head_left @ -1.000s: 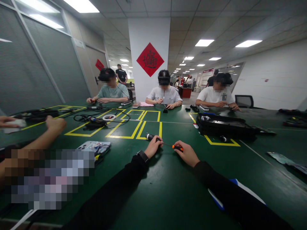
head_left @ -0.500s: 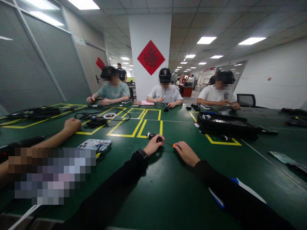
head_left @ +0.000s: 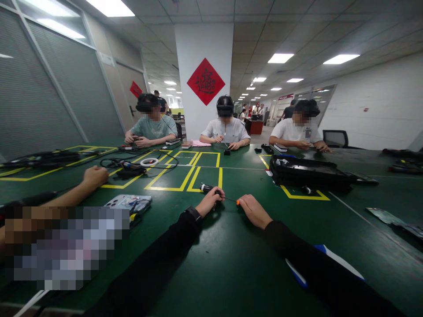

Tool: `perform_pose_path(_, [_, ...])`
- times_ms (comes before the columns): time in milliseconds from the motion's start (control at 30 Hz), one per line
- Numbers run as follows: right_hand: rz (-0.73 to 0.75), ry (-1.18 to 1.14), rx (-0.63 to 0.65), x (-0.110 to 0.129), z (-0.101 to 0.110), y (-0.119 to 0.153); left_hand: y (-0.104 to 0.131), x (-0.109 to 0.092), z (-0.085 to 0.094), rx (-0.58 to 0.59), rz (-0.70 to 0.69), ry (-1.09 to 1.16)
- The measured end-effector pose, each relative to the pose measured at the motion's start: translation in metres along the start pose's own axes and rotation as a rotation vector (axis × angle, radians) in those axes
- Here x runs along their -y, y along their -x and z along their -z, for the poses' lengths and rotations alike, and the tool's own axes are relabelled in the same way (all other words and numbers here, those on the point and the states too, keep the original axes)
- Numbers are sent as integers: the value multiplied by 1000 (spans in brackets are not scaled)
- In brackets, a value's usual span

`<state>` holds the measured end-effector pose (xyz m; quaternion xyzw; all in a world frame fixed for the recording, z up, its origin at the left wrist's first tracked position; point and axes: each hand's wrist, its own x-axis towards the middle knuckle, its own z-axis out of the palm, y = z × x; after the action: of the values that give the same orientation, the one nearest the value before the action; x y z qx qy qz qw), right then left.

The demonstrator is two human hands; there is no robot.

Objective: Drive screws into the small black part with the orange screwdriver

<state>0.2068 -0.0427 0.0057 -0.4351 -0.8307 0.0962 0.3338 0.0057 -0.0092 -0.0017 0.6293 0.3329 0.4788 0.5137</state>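
My left hand (head_left: 209,203) is closed around a small dark part (head_left: 218,193), mostly hidden by the fingers. From my right hand (head_left: 254,210), closed, a thin screwdriver (head_left: 238,202) with an orange end at the fingertips points left; its slim shaft reaches my left fingers. Whether the tip touches the dark part cannot be made out. Just beyond my left hand lies a black-and-white cylinder (head_left: 205,188), apart from or touching the dark part, I cannot tell. Both hands are low over the green table (head_left: 228,264).
Left of me, a co-worker's forearm and fist (head_left: 95,176) rest near a clear-cased item (head_left: 128,202). Black cables (head_left: 132,167) and a white tape roll (head_left: 149,162) lie beyond. A black open case (head_left: 307,171) stands right; a blue-and-white object (head_left: 340,262) lies under my right sleeve. Three people sit opposite.
The view has shifted slightly. My left fingers have changed their hold on the dark part a little, while my right hand keeps the screwdriver pointed at it.
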Motion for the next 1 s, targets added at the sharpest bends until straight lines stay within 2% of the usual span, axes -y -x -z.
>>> perform_pose_path(133, [40,48,16,1,1,0,-1,-1,-1,-9,66,125])
perform_pose_path(233, [-6,38,20,4,0,1,-2,-1,-3,-60,105,125])
perform_pose_path(400, [-51,10,19,17,-3,4,-5,2,-2,-162,86,181])
perform_pose_path(567, [-29,24,49,28,-3,7,-7,6,-1,-193,61,229])
perform_pose_path(867, [-25,-96,54,26,-6,8,-7,8,-2,-198,83,154])
perform_pose_path(1000, [-71,-101,46,24,-10,5,-7,9,-4,-194,35,10])
